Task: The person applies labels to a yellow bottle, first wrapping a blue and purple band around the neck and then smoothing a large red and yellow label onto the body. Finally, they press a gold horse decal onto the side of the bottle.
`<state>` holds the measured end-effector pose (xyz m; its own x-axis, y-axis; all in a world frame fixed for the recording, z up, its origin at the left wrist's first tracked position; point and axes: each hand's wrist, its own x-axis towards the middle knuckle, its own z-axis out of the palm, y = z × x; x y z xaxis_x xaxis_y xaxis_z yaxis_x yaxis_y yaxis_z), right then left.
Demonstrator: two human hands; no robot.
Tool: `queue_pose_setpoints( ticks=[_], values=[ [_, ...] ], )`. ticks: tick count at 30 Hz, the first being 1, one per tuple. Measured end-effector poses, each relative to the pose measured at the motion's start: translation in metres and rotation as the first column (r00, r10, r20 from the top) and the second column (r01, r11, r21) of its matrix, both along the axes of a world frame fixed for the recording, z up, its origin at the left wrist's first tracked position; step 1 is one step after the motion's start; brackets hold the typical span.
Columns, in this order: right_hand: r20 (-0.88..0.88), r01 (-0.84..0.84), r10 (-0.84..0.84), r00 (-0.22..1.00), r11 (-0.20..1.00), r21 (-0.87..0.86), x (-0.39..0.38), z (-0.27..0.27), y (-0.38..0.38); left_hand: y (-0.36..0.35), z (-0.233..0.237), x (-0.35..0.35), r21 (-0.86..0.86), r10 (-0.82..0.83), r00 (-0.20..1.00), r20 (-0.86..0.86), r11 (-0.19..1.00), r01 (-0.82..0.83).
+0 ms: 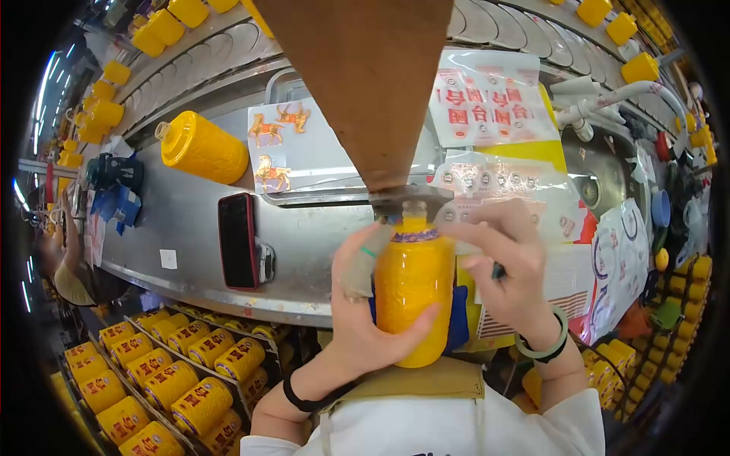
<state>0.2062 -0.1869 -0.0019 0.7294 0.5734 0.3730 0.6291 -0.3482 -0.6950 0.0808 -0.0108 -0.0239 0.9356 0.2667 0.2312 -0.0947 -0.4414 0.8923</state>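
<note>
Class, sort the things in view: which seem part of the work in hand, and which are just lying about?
Likely part of the work:
- yellow bottle, in the left hand, right hand near its neck
- second yellow bottle
- label sheet
- horse stickers

Probably just lying about:
- phone
- paper scrap

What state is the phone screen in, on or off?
Off, it seems: the phone screen is plain black, with nothing lit.

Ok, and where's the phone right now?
In the head view, the phone is on the steel table, to the left of the left hand and just below the unheld bottle.
</note>
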Motion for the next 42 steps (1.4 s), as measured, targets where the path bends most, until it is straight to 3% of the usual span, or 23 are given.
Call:
queue_pose_setpoints(
  ticks=[3,5,12,14,15,17,19,21,25,29,32,34,35,37,38,40,42],
  values=[
    [-0.052,-0.065,0.068,0.996,0.997,0.048,-0.004,-0.003,0.01,-0.017,0.009,0.005,0.016,0.065,0.998,0.021,0.998,-0.066],
    [-0.047,-0.078,0.082,0.996,0.994,0.075,-0.006,-0.007,0.011,-0.02,0.006,0.006,0.125,0.09,0.996,0.012,0.988,-0.091],
    [-0.051,-0.065,0.067,0.996,0.997,0.051,-0.005,-0.01,0.003,-0.017,0.005,0.004,0.136,0.072,0.996,0.043,0.988,-0.077],
    [-0.001,-0.034,0.034,0.999,0.999,0.012,0.0,-0.014,-0.005,-0.01,-0.005,0.0,-0.11,0.023,1.0,0.004,0.994,-0.022],
    [-0.002,-0.033,0.033,0.999,0.999,0.013,0.002,-0.014,-0.009,-0.006,-0.013,-0.001,-0.11,0.021,1.0,0.003,0.994,-0.021],
    [-0.013,0.009,-0.009,1.0,1.0,-0.004,0.005,-0.013,-0.013,0.002,-0.027,-0.001,-0.523,-0.026,0.998,0.062,0.851,0.055],
    [-0.03,0.008,-0.008,1.0,1.0,0.022,0.003,-0.004,-0.004,0.002,-0.021,-0.003,-0.447,-0.038,0.999,0.038,0.893,0.051],
    [-0.047,0.003,-0.001,0.999,0.999,0.049,0.0,-0.002,0.005,-0.002,-0.004,-0.002,-0.004,-0.008,1.0,0.015,1.0,0.008],
    [-0.086,-0.102,0.108,0.99,0.993,0.067,-0.003,-0.005,0.014,-0.015,0.008,0.002,0.095,0.047,0.998,-0.033,0.994,-0.043],
    [-0.054,-0.062,0.066,0.996,0.996,0.072,-0.007,-0.007,0.011,-0.015,0.005,-0.001,0.098,0.071,0.996,-0.049,0.993,-0.066],
    [-0.069,-0.01,0.013,0.998,0.999,0.041,-0.004,-0.008,-0.002,-0.011,-0.011,-0.004,-0.053,0.067,0.997,-0.035,0.996,-0.069],
    [-0.074,0.026,-0.023,0.997,0.999,0.037,-0.001,-0.006,-0.011,-0.003,-0.024,-0.004,-0.412,-0.008,1.0,0.008,0.911,0.011],
    [-0.075,0.027,-0.024,0.997,0.999,0.038,0.001,-0.003,-0.011,-0.001,-0.024,-0.003,-0.411,-0.01,1.0,0.007,0.912,0.012],
    [-0.014,0.001,0.0,1.0,0.998,0.068,0.004,0.001,-0.009,0.0,-0.024,-0.002,-0.576,0.003,1.0,0.01,0.817,0.003],
    [-0.015,0.002,-0.001,1.0,0.998,0.068,0.002,0.001,-0.007,-0.001,-0.023,-0.004,-0.576,0.002,1.0,0.009,0.817,0.004],
    [-0.059,-0.03,0.032,0.998,0.999,0.036,0.0,0.0,0.002,-0.003,-0.018,-0.006,-0.203,0.033,0.999,-0.003,0.979,-0.033],
    [-0.04,-0.071,0.072,0.997,0.997,0.03,-0.002,0.001,0.013,-0.009,-0.009,-0.002,-0.121,0.023,1.0,-0.002,0.992,-0.023]
  ],
)
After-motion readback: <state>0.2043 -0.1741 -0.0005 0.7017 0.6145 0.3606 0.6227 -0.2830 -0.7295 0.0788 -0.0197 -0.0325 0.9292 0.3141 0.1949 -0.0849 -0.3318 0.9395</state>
